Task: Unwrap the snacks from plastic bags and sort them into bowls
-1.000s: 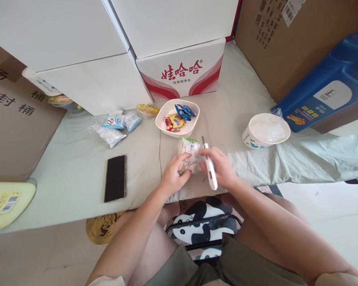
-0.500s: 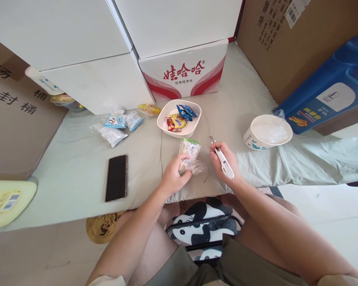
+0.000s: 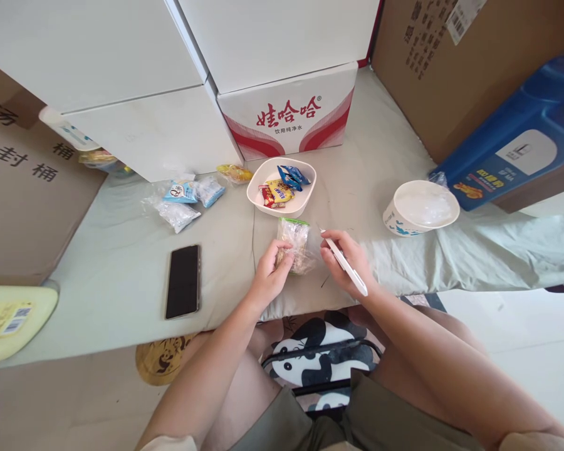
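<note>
My left hand (image 3: 271, 272) grips the left side of a clear plastic snack bag (image 3: 297, 241) with a green top edge, thumb and fingers closed on it. What is inside the bag is too blurred to name. A white utility knife (image 3: 345, 264) lies in my closed right hand (image 3: 350, 250), its tip pointing away from me and toward the bag. The knife tip is close beside the bag's right side; I cannot tell whether they touch. Just beyond the bag stands a white bowl (image 3: 305, 203) with several blue, yellow and red snack packets (image 3: 280, 190).
A black phone (image 3: 183, 282) lies to the left. Behind it are crumpled clear and blue wrappers (image 3: 181, 207) and a yellow packet (image 3: 235, 173). On the right stand a paper tub (image 3: 402, 216) holding plastic and a big blue bottle (image 3: 512, 134). White cartons (image 3: 286, 119) line the back.
The knife has turned in my right hand, and its tip has moved left, nearer the bag. My left hand and the bag have shifted slightly left, with the bag more upright.
</note>
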Available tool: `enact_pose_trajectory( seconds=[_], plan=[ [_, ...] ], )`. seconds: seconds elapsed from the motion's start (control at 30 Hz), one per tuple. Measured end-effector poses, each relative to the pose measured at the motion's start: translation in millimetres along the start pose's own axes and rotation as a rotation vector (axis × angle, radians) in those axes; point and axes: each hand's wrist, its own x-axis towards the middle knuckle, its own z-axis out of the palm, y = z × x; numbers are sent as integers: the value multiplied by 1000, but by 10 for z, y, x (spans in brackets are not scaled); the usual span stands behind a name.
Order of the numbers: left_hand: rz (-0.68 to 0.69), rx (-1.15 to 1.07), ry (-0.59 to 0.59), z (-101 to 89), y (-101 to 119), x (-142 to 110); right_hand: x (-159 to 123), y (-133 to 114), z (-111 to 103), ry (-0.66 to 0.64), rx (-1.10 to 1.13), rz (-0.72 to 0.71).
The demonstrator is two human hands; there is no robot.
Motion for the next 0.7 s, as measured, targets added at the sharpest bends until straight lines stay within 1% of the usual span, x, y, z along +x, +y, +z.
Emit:
enact_pose_trajectory(
  seconds=[0.1, 0.23, 0.37, 0.5, 0.7],
  plan=[
    [-8, 2, 3, 8, -5, 0, -12, 3, 9, -42, 9, -31],
    [44, 51, 14, 50, 11, -7, -46, -16, 66, -104, -47, -119],
    [93, 92, 31, 82, 23, -20, -54, -43, 99, -151, -88, -111],
    [96, 73, 67, 74, 13, -27, -67, -51, 90, -213, -79, -124],
    [91, 49, 107, 53, 12, -18, -106, 2, 130, -228, -111, -228]
  ],
)
